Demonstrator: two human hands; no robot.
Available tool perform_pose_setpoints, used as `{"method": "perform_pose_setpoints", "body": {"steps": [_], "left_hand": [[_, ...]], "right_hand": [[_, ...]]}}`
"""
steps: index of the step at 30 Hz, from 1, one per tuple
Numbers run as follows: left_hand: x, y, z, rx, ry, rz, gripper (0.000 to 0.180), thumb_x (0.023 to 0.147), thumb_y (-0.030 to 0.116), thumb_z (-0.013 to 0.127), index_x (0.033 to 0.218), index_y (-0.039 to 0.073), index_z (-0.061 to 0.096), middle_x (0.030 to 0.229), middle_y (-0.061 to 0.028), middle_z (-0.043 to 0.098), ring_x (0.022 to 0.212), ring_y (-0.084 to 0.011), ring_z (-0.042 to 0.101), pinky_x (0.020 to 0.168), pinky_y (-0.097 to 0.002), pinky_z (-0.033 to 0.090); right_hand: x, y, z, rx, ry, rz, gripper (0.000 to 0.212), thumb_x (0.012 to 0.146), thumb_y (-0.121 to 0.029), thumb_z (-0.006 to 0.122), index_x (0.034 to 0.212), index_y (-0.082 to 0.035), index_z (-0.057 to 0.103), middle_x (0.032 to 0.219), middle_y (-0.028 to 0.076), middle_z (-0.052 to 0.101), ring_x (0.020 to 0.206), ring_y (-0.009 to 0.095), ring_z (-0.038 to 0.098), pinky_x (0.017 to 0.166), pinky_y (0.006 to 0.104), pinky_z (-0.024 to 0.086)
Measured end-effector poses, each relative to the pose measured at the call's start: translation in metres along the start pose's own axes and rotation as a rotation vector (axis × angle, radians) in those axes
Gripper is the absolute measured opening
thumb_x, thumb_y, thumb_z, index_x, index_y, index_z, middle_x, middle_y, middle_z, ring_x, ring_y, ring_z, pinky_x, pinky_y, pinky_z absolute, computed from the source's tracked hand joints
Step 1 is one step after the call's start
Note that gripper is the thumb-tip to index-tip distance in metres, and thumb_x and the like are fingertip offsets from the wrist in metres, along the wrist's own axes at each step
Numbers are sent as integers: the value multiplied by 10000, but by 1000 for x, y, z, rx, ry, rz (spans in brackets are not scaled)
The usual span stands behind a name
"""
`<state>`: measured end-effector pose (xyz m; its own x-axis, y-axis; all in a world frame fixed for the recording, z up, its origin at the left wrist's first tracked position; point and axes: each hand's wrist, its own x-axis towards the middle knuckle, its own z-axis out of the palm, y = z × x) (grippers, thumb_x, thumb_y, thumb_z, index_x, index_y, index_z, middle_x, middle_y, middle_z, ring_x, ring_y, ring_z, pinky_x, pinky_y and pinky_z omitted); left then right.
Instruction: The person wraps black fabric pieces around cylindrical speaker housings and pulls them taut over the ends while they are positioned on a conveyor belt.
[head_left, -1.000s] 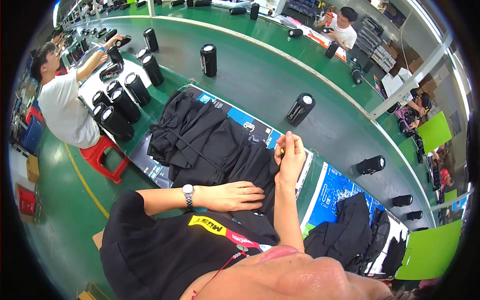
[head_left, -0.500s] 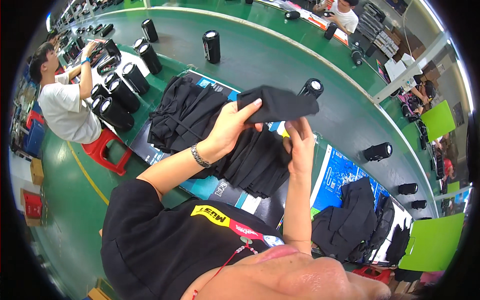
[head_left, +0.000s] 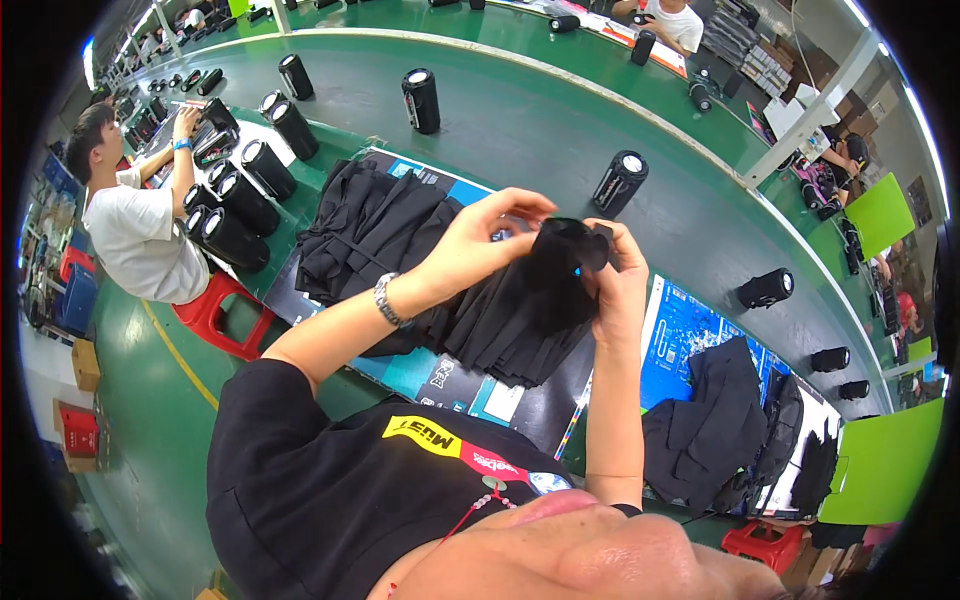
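A black cloth pouch (head_left: 558,285) hangs between my hands above the table, its mouth spread toward the top. My left hand (head_left: 500,228) pinches one side of the rim between thumb and fingers. On the other side, my right hand (head_left: 622,275) grips the edge, thumb at the cloth. Behind and below, a row of overlapping black pouches (head_left: 500,340) lies on the table, and the held pouch's lower end blends into it. Left of that is another pile of black pouches (head_left: 365,235) with a cord across it.
Black cylindrical speakers, one of them a speaker (head_left: 620,183) beyond my hands, stand or lie along the green conveyor (head_left: 500,110). More black cloth (head_left: 700,430) is heaped at the right. A co-worker (head_left: 140,215) sits at the left on a red stool (head_left: 225,315) near grouped speakers.
The pouch was stretched out flat and sideways; now it hangs down with its mouth opened. My right hand has risen to the rim, and my left hand has turned over it.
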<state>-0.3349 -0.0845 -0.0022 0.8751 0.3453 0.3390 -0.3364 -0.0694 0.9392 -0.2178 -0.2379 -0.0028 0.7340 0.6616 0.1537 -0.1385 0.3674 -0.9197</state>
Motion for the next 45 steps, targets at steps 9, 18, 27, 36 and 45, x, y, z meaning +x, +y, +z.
{"method": "perform_pose_setpoints", "body": {"steps": [9, 18, 27, 36, 45], "left_hand": [[29, 0, 3, -84, -440, -101, 430, 848, 60, 640, 1259, -1, 528, 1162, -43, 607, 1090, -106, 532, 975, -269, 412], [41, -18, 17, -277, -516, -350, 293, 901, 157, 626, 1151, 12, 583, 1068, -33, 631, 1014, -90, 561, 909, -259, 449], [93, -42, 15, -622, -431, -363, 155, 916, 215, 612, 955, 66, 629, 920, -2, 650, 852, -88, 611, 801, -250, 472], [176, -108, 43, -136, -418, -277, 233, 897, 145, 625, 1051, -30, 632, 991, -59, 659, 920, -115, 602, 856, -254, 471], [264, -184, 91, 16, -9, -138, 241, 892, 160, 597, 1052, -12, 652, 885, -15, 643, 784, -87, 562, 688, -233, 442]], "right_hand": [[1, -18, -8, -183, -106, -135, 145, 741, 11, 702, 788, -49, 579, 849, -15, 596, 817, 72, 526, 773, 214, 401], [3, -29, -29, -295, -139, -196, 268, 697, 42, 727, 697, -73, 485, 752, -39, 520, 728, 66, 482, 683, 202, 381], [26, -29, -79, -5, -213, 232, 145, 823, -92, 675, 871, -75, 539, 715, -65, 475, 532, -5, 377, 413, 172, 219], [96, 9, -139, -480, 379, -122, 100, 822, -65, 667, 911, -21, 653, 815, 3, 615, 665, 86, 545, 585, 229, 426], [152, 32, -159, -888, 826, -485, 105, 820, -118, 623, 871, -27, 633, 827, 175, 651, 816, 348, 633, 733, 418, 488]]}}
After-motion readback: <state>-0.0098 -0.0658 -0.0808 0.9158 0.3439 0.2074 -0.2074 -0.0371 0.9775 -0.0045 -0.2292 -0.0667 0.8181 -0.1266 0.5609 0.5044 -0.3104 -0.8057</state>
